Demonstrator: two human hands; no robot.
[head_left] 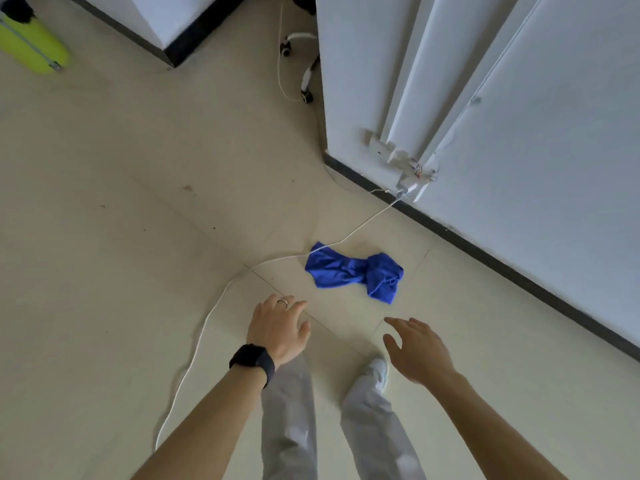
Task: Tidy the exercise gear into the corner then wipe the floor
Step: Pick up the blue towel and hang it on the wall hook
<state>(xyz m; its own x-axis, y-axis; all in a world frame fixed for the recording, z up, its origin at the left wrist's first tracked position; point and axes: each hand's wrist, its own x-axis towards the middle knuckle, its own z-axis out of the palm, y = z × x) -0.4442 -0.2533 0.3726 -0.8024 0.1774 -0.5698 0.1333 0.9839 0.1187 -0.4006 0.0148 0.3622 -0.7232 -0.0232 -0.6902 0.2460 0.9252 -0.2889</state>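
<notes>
— Where's the blue cloth [355, 271]?
— Crumpled on the floor [104, 237] near the wall's dark skirting [519, 271], a white cable [214, 306] touching its far corner.
— And the hands?
— Left hand [277, 329] and right hand [417, 349] both spread wide, empty, hovering short of it, probably reaching to start wiping.
</notes>
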